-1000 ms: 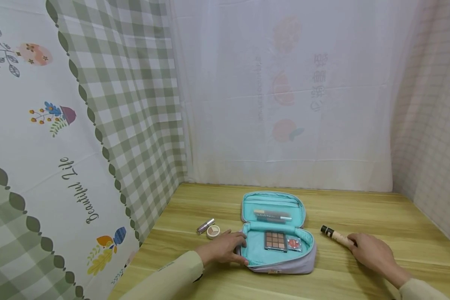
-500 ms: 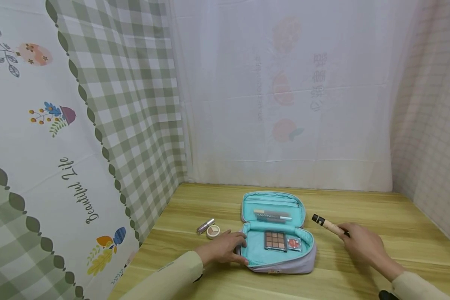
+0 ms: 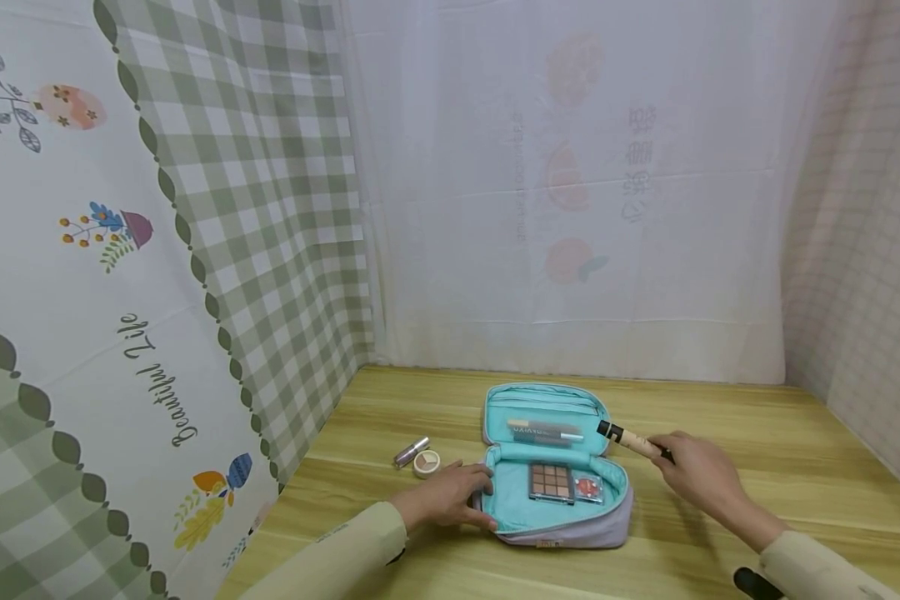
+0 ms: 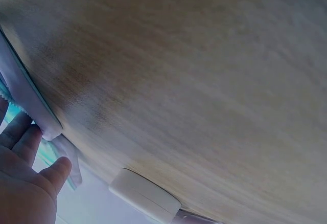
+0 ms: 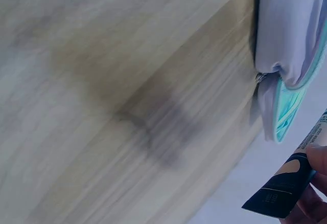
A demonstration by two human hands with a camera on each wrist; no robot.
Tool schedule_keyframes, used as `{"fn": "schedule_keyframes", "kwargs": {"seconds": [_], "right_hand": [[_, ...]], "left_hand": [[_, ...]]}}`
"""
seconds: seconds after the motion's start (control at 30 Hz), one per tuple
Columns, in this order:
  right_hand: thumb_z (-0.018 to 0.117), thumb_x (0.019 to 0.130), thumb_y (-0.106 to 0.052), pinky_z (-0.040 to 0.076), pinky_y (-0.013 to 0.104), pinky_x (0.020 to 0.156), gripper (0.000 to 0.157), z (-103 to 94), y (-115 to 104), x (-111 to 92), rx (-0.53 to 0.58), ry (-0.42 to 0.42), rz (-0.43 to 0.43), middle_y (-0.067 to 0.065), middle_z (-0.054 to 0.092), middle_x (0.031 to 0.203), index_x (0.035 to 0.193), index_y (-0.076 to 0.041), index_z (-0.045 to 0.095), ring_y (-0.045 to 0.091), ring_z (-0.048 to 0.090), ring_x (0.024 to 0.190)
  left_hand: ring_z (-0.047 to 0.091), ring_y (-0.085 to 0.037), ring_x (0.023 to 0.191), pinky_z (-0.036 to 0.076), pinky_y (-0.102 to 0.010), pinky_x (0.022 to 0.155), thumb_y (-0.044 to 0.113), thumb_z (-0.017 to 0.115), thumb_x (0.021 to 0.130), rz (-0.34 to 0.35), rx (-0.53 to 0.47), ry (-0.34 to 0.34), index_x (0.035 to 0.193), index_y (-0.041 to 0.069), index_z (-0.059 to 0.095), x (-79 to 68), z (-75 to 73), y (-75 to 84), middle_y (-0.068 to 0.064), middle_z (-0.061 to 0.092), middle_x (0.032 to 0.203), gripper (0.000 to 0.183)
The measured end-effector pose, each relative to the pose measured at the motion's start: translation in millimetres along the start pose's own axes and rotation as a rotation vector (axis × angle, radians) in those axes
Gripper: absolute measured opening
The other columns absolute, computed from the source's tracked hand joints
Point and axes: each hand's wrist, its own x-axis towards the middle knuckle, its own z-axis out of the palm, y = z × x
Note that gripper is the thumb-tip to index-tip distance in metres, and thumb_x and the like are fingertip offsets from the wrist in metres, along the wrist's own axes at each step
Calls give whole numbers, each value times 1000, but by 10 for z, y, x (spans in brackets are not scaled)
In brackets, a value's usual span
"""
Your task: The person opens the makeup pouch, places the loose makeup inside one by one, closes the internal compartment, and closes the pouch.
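An open lilac makeup bag (image 3: pixel 570 537) with turquoise lining sits on the table, its lid laid back. My left hand (image 3: pixel 450 493) grips its left side; in the left wrist view several fingers (image 4: pixel 28 142) bend at its edge. My right hand (image 3: pixel 693 471) holds a cosmetic squeeze tube (image 3: pixel 633 442), beige with a black cap, right of the bag; the cap overlaps the lid's right edge. In the right wrist view the tube's flat black end (image 5: pixel 276 193) shows past the fingers. An eyeshadow palette (image 3: pixel 551 482) and a small clear case (image 3: pixel 588 488) with a red round lie inside.
A round three-colour compact (image 3: pixel 426 463) and a lip gloss tube (image 3: pixel 411 452) lie left of the bag, close to my left hand. Slim tubes (image 3: pixel 543 432) lie in the lid. A white curtain (image 3: pixel 450 250) hangs behind the wooden table (image 3: pixel 750 417).
My right hand has carried the squeeze tube leftward and slightly away from me, up to the bag's lid. My left hand has stayed on the bag.
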Motion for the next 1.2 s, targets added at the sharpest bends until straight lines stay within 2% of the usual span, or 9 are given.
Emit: {"fn": "schedule_keyframes", "kwargs": {"seconds": [0.17, 0.3, 0.37, 0.47, 0.7, 1.03, 1.2], "right_hand": [[76, 82, -6, 44, 39, 58, 22, 28, -97, 42, -15, 26, -37, 12, 70, 91, 104, -2, 75, 17, 55, 66], [77, 82, -5, 48, 55, 76, 21, 59, -184, 71, -12, 37, -65, 12, 71, 92, 102, -2, 75, 25, 63, 75], [77, 82, -5, 44, 64, 86, 20, 80, -234, 79, -6, 37, -74, 13, 71, 93, 102, -2, 75, 30, 67, 82], [77, 83, -4, 35, 72, 95, 21, 108, -314, 98, 7, 29, -88, 14, 71, 95, 103, -1, 75, 37, 67, 90], [77, 83, -6, 33, 71, 99, 22, 188, -517, 101, 19, 18, -129, 11, 71, 99, 105, -3, 74, 36, 66, 97], [76, 84, -5, 32, 71, 101, 22, 322, -738, 89, 21, -3, -158, 6, 71, 97, 106, -4, 74, 30, 66, 96], [79, 82, -7, 32, 70, 102, 25, 355, -816, 86, 36, -29, -161, 6, 71, 96, 106, -4, 74, 31, 66, 96]], "left_hand": [[45, -17, 136, 34, -49, 112, 59, 67, 87, 0, -1, 1, 116, 17, 65, -7, 2, -3, 0, 55, 139, 51], [45, -17, 135, 35, -49, 111, 58, 67, 87, 3, 0, 2, 116, 17, 65, -9, -5, 5, 0, 55, 139, 50], [46, -17, 135, 35, -50, 111, 58, 67, 87, 3, 0, 0, 116, 17, 65, -9, -8, 8, 0, 55, 139, 50], [46, -16, 134, 36, -50, 110, 58, 68, 87, 1, -1, -1, 115, 17, 65, -10, -7, 7, 0, 55, 139, 50], [44, -18, 136, 36, -53, 110, 58, 68, 87, -1, -7, 2, 115, 17, 65, -9, 1, 1, 0, 54, 140, 49], [44, -19, 137, 33, -55, 111, 59, 67, 87, -7, 0, -3, 115, 18, 65, -1, -8, 6, 0, 54, 140, 50], [44, -19, 137, 34, -55, 111, 59, 67, 87, -7, 5, -1, 114, 18, 64, -10, -5, 7, 1, 54, 139, 49]]}}
